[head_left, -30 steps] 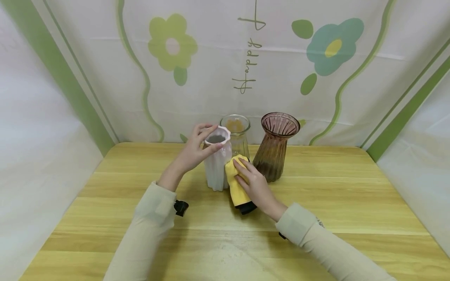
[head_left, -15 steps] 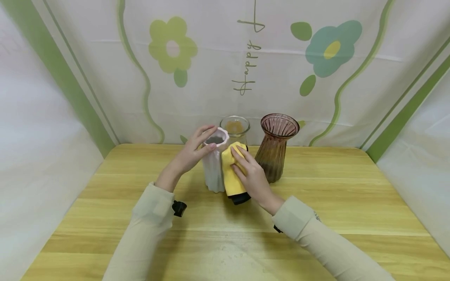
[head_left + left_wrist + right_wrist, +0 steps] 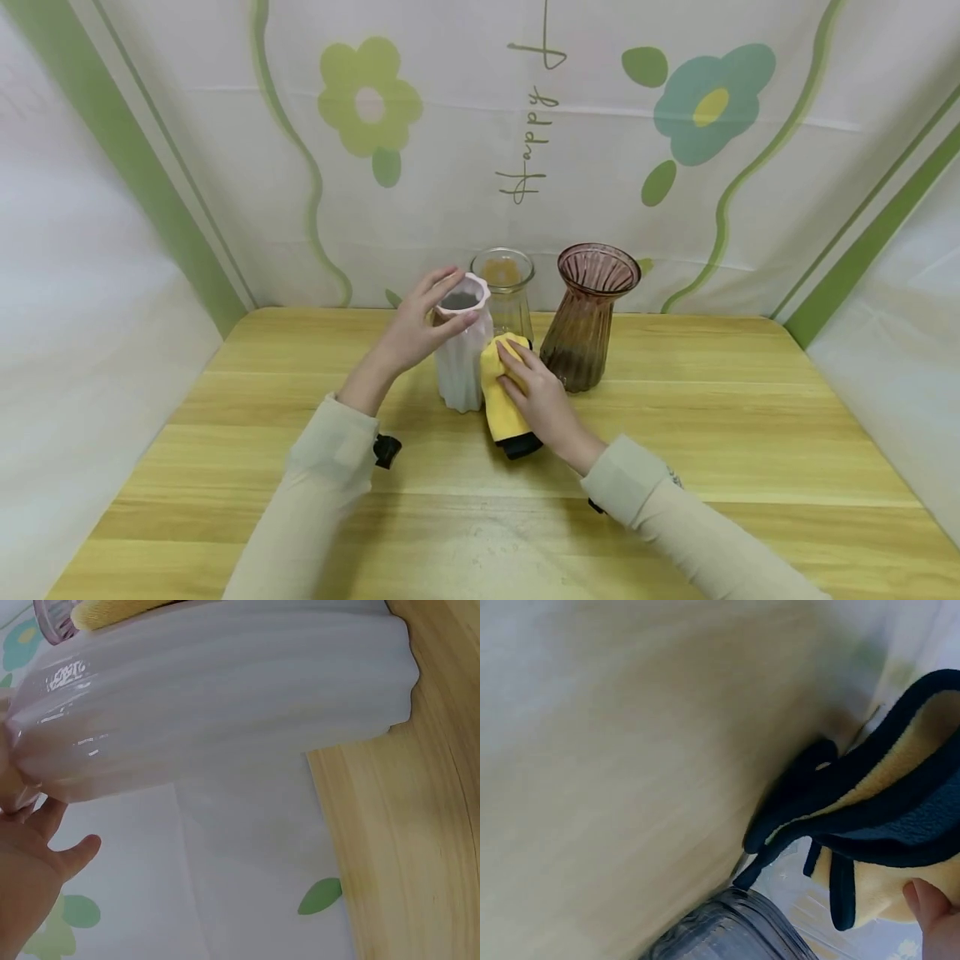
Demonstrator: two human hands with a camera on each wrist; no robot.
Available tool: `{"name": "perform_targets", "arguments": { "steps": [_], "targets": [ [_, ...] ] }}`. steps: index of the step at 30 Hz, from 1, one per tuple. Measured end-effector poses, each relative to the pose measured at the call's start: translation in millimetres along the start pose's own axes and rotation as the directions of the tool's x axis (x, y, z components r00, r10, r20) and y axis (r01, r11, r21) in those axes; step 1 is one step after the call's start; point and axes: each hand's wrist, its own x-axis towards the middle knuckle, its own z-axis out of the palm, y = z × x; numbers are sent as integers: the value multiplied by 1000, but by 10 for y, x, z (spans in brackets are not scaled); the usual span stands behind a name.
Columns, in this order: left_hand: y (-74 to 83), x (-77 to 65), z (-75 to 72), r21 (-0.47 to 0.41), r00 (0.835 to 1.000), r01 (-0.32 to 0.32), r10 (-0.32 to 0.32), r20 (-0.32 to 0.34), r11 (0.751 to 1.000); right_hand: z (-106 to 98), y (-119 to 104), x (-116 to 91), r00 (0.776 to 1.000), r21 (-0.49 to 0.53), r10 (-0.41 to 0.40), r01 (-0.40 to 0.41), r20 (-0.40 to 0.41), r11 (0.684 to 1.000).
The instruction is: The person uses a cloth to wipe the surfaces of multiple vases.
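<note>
A white ribbed vase (image 3: 460, 367) with a scalloped, pinkish rim stands upright on the table. My left hand (image 3: 416, 329) grips it near the top, thumb and fingers spread around the rim. In the left wrist view the vase (image 3: 217, 697) lies sideways across the picture, with part of the left hand (image 3: 30, 877) at its rim end. My right hand (image 3: 543, 400) holds a folded yellow cloth (image 3: 504, 408) with black edging against the vase's right side. In the right wrist view, folds of the cloth (image 3: 877, 787) hide most of that hand; a thumb shows.
A clear glass vase (image 3: 513, 308) stands right behind the white one, partly covered by the cloth. To the right is a purple-brown ribbed glass vase (image 3: 581, 333). All stand on a wooden table (image 3: 712, 417) before a flower-printed curtain (image 3: 465, 125).
My right hand slid the yellow cloth up the vase's side, then back down. The left hand stays at the rim, and the white vase shifts only slightly.
</note>
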Motion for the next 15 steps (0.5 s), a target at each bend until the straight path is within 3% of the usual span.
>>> {"name": "perform_targets", "arguments": {
  "steps": [7,15],
  "targets": [
    [47,-18,55,72,996,-5,11,-90,997,-11,16,-53,997,-22,43,-42,64,999],
    [80,-41,82,117,988,-49,65,-137,992,-11,28,-88,1000,-2,4,-4,12,1000]
  ]
}}
